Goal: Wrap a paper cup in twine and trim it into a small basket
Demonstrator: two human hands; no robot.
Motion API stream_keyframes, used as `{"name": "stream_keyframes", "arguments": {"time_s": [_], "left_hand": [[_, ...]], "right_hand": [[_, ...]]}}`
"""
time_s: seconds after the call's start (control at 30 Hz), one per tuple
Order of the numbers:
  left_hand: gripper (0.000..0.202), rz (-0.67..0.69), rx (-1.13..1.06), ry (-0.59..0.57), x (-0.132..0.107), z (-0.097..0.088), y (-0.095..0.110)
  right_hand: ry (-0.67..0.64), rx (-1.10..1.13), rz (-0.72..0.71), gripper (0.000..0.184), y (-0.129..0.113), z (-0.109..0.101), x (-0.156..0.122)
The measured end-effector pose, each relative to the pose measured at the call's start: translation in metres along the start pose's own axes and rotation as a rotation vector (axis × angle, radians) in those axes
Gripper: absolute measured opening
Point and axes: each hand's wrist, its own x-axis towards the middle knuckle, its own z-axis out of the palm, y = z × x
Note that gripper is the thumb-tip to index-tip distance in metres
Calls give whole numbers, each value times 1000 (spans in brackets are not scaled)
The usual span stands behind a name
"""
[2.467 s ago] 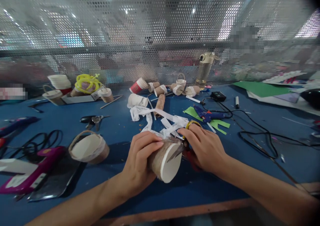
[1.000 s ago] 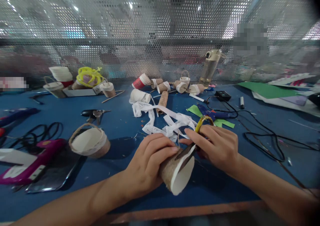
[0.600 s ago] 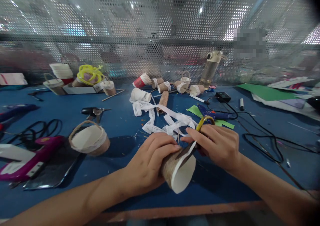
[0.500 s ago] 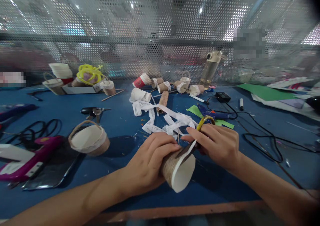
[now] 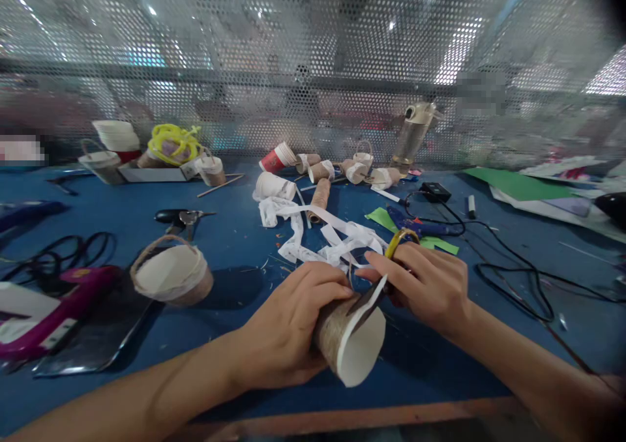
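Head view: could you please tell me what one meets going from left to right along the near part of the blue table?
Pink glue gun → twine-handled basket → left hand → twine-wrapped cup → right hand, gripping scissors.

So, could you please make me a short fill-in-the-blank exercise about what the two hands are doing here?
The person's ____ hand grips the twine-wrapped cup.
The scissors in the right hand have a ____ handle loop.
The white ribbon lies on a ____ table.
Missing words: left, yellow, blue.
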Motion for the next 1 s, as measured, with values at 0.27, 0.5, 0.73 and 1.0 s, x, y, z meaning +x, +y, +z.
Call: {"name": "stream_keyframes", "arguments": {"time_s": [0.27, 0.5, 0.73, 1.0], "left_hand": [[66, -14, -53, -15, 2, 1, 1], [69, -44, -104, -27, 2, 0, 0], [66, -33, -124, -55, 2, 0, 0], [69, -33, -136, -50, 1, 1, -1]], "right_hand": [[10, 10, -9, 22, -2, 2, 0], [44, 3, -11, 27, -2, 3, -1], [17, 65, 6, 24, -1, 2, -2], [47, 21, -7, 32, -1, 3, -2]]}}
